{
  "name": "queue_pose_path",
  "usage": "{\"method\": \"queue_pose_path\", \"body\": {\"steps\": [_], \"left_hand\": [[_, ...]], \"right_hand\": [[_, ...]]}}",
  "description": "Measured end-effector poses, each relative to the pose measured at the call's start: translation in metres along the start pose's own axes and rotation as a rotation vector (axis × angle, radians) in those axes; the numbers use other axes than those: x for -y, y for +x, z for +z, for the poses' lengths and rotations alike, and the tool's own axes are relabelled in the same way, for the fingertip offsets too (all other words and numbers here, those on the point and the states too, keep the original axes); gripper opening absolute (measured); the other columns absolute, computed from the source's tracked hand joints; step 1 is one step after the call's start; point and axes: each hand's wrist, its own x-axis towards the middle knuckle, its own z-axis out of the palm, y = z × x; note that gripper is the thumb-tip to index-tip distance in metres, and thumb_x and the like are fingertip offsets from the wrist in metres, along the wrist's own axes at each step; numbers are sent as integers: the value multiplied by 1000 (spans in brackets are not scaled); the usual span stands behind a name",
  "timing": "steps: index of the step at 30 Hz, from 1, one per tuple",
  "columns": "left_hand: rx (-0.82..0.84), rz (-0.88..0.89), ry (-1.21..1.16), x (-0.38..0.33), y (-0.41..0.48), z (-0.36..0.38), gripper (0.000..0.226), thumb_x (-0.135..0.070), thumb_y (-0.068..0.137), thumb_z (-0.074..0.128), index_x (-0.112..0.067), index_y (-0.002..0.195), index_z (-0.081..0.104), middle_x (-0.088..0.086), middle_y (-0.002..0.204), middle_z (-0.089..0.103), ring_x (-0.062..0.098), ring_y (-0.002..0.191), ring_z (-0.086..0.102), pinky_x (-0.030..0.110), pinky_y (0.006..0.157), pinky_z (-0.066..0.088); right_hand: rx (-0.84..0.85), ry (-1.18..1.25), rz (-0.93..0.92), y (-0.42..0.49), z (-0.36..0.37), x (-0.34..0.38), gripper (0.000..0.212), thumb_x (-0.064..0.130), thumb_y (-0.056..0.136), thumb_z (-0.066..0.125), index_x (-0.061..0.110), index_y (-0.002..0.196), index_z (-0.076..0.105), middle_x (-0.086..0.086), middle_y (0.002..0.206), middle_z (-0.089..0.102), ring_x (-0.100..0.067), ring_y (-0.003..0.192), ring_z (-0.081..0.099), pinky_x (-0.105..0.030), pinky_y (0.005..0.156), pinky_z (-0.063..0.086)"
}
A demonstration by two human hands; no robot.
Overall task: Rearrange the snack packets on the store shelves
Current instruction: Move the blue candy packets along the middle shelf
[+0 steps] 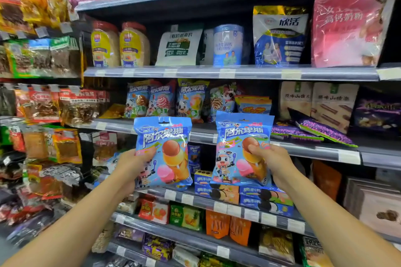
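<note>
I hold two matching blue lollipop packets upright in front of the shelves. My left hand [130, 169] grips the left packet [167, 147] by its left edge. My right hand [273, 162] grips the right packet [240, 134] at its right side, thumb across the front. Behind them, on the middle shelf [121, 125], stands a row of similar blue candy packets [191, 99]. Both held packets hang level with that shelf's front rail and hide part of the shelf below.
Purple packets [314, 130] lie flat at the right of the middle shelf, beside beige bags [332, 104]. Blue cookie boxes [256, 197] sit on the shelf below. Jars and milk powder bags [280, 39] stand above. Hanging dried snack packs [65, 145] fill the left rack.
</note>
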Motion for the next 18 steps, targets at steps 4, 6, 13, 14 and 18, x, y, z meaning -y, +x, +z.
{"method": "queue_pose_path", "body": {"steps": [4,6,13,14,18], "left_hand": [[-1,5,-51,6,29,4,23,-17,87,68,-1,102,68,16,83,76,31,68,73,49,67,59],[3,13,-64,7,46,8,24,-19,86,69,-2,104,67,18,86,76,33,70,73,48,64,59],[23,41,-64,-10,111,23,23,-18,87,67,-4,105,68,16,86,76,31,71,73,45,64,61],[32,43,-63,-13,122,26,21,-18,88,67,-5,104,68,13,82,77,28,67,73,42,59,61],[70,73,-73,-19,160,33,27,-21,88,66,-6,110,66,15,92,76,30,76,73,41,64,59]], "right_hand": [[8,-64,-18,24,16,-8,26,21,78,79,7,98,70,-11,96,75,-28,89,72,-43,81,59],[8,-126,-30,38,25,-13,33,27,79,78,4,99,66,-10,95,74,-23,85,70,-36,72,57],[14,-157,-2,102,61,-13,44,39,75,79,6,102,66,-9,98,74,-25,89,70,-42,83,57],[10,-152,-2,113,65,-10,47,40,74,79,2,99,65,-11,98,74,-26,89,70,-42,83,57],[-30,-120,-52,151,78,3,38,36,76,80,8,87,56,-18,92,67,-29,78,66,-41,69,53]]}}
